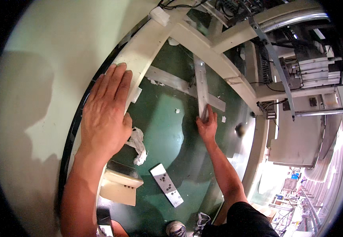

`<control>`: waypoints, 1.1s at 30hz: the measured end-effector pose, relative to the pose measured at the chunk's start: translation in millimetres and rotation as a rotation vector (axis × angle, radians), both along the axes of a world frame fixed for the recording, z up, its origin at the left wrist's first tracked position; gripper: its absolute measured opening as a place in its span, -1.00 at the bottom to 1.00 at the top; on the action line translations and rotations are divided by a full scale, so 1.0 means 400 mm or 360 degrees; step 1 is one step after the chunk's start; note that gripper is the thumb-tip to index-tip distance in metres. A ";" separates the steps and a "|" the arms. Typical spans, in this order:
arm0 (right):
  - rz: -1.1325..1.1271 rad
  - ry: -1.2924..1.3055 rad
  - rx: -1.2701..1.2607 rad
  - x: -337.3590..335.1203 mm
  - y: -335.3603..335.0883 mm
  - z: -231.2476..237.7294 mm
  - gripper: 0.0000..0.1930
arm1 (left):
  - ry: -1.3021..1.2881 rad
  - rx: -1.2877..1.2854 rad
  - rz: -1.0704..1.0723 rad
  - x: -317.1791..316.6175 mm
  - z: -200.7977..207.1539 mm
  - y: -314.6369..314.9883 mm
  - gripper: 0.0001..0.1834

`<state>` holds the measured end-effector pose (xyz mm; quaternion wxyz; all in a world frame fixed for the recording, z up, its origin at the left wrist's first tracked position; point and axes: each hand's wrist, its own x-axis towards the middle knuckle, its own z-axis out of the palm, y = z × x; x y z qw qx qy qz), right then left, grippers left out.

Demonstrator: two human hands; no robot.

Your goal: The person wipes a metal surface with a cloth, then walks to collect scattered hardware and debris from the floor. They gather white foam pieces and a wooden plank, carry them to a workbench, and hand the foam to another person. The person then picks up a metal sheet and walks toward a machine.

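My left hand (pixel 106 106) lies flat with its fingers stretched out on the cream beam (pixel 142 47) of a machine frame, holding nothing. Lower and to the right, my right hand (pixel 208 128) is closed on the near end of a long flat metal bar (pixel 200 81). That bar crosses a second flat metal bar (pixel 167 81) low over the green floor; whether the two touch I cannot tell. Below my left hand is a crumpled white cloth or paper (pixel 139 148). A metal plate with several holes (pixel 166 185) rests on the floor between my forearms.
Cream frame beams (pixel 215 51) enclose the floor area. At the right, machinery with a metal cylinder block (pixel 317 71) and a thin hanging strip (pixel 280 59) juts inward. A cream bracket (pixel 120 189) sits beside my left forearm. My shoe (pixel 175 228) shows at the bottom.
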<state>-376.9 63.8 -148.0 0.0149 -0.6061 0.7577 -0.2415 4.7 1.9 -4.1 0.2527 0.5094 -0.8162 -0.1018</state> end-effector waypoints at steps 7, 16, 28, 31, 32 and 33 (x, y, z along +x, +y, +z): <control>-0.0437 -0.0123 -0.0041 -0.045 -0.249 -0.025 -0.33 | -0.0006 -0.0004 0.0012 -0.005 0.003 0.001 -0.20; 0.0199 -0.0048 0.0136 0.339 -0.433 -0.017 -0.22 | -0.0059 -0.0037 0.0032 -0.002 0.000 0.005 -0.16; 0.0075 -0.0009 0.0246 0.155 -0.094 0.049 -0.26 | -0.0012 -0.0065 0.0048 0.004 -0.015 0.005 -0.20; -0.0052 -0.0061 0.0122 0.109 -0.060 0.019 -0.25 | -0.0020 -0.0053 0.0046 0.002 -0.011 0.004 -0.19; -0.0077 -0.0073 0.0060 0.086 -0.060 -0.004 -0.24 | -0.0020 -0.0046 0.0046 0.001 -0.008 0.003 -0.19; -0.0157 -0.0061 0.0057 0.114 -0.084 -0.005 -0.25 | -0.0050 -0.0050 0.0063 0.010 -0.008 0.005 -0.18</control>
